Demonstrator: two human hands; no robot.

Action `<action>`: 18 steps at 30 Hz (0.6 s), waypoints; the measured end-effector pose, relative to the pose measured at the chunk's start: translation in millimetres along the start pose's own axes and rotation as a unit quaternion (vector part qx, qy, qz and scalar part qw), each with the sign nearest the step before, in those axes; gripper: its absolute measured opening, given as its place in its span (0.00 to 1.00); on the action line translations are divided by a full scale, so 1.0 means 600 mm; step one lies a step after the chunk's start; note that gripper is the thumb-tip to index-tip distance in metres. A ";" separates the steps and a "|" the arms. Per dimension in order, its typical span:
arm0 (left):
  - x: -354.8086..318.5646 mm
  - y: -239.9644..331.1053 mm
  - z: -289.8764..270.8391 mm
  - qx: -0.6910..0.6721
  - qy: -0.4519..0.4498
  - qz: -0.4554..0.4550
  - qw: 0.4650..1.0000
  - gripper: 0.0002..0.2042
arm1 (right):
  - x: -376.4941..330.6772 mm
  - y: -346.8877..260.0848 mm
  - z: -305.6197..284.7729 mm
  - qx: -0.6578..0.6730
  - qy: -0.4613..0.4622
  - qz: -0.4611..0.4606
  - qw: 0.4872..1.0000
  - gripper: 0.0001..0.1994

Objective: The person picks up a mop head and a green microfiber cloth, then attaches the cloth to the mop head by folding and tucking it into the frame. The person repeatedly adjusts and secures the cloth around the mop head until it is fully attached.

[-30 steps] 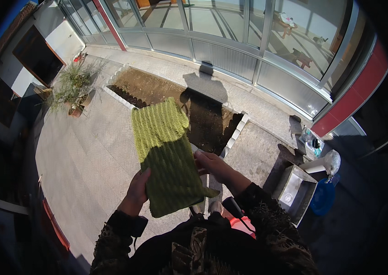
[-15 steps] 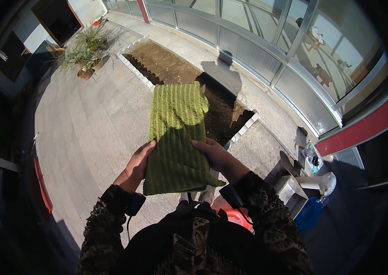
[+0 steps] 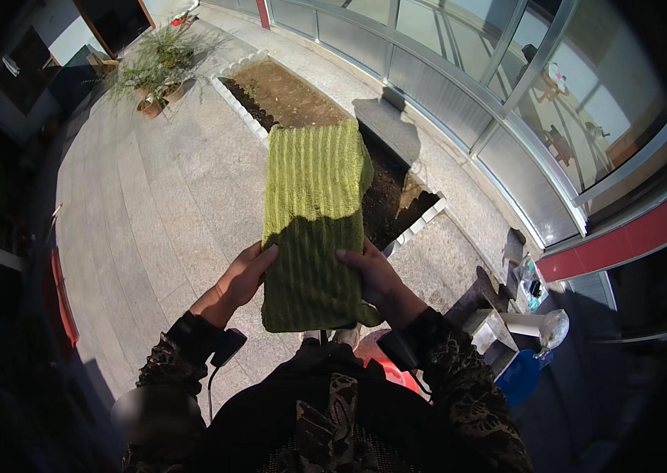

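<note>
A long green cloth (image 3: 313, 197) with raised ribs is held out flat in front of my body, its far part in sunlight and its near part in shade. Along its left edge my left hand (image 3: 235, 285) grips it, thumb on top and fingers hidden beneath. My right hand (image 3: 381, 282) grips the right edge the same way, its thumb pressed on the ribs. A loose corner sticks out at the near right. Something dark shows under the near edge; what lies beneath the cloth is mostly hidden.
Beyond the cloth lies a soil bed (image 3: 294, 94) edged with white blocks. A red basin (image 3: 392, 374) stands by my feet. To the right are a blue basin (image 3: 519, 378) and a grey box (image 3: 491, 339). Potted plants (image 3: 156, 71) stand far left, a glazed wall (image 3: 459, 102) far right.
The cloth has swung slightly to the right and straighter, its far end a little farther away. Both hands keep their grip on its edges.
</note>
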State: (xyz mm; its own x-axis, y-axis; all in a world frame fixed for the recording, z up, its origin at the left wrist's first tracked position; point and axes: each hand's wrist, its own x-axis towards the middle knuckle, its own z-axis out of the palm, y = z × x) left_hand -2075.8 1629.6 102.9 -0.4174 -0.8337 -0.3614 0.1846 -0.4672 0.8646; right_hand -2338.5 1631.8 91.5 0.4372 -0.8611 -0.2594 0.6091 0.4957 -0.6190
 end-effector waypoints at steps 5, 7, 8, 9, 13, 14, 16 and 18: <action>-0.029 -0.011 0.000 0.156 0.154 0.045 0.975 0.26 | -0.003 0.011 0.019 0.051 0.001 -0.008 0.999 0.28; -0.052 -0.016 0.014 0.374 0.220 0.195 0.880 0.28 | 0.002 0.015 0.025 0.046 0.034 -0.001 0.998 0.27; -0.069 -0.017 0.023 0.462 0.217 0.278 0.814 0.31 | 0.005 0.016 0.028 0.050 0.040 -0.002 0.998 0.27; -0.087 -0.015 0.030 0.519 0.176 0.342 0.764 0.31 | 0.007 0.016 0.030 0.052 0.037 -0.009 0.998 0.27; -0.105 -0.014 0.064 0.624 -0.043 0.398 0.671 0.18 | 0.004 0.017 0.036 0.054 0.027 -0.016 0.998 0.25; -0.104 -0.013 0.067 0.620 -0.054 0.411 0.666 0.16 | 0.003 0.017 0.037 0.053 0.026 -0.016 0.998 0.25; -0.102 -0.011 0.068 0.620 -0.083 0.414 0.662 0.11 | 0.001 0.018 0.038 0.050 0.034 -0.017 0.998 0.24; -0.104 -0.011 0.060 0.632 -0.113 0.435 0.631 0.10 | 0.002 0.020 0.037 0.046 0.038 -0.019 0.998 0.23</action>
State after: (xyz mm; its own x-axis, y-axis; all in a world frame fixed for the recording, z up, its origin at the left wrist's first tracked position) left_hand -2083.3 1695.1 132.4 -0.7898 -0.4836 0.3774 -0.3673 0.8655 0.3405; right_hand -2316.3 1639.3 100.2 0.3630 -0.8837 -0.2957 0.6835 0.4681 -0.5601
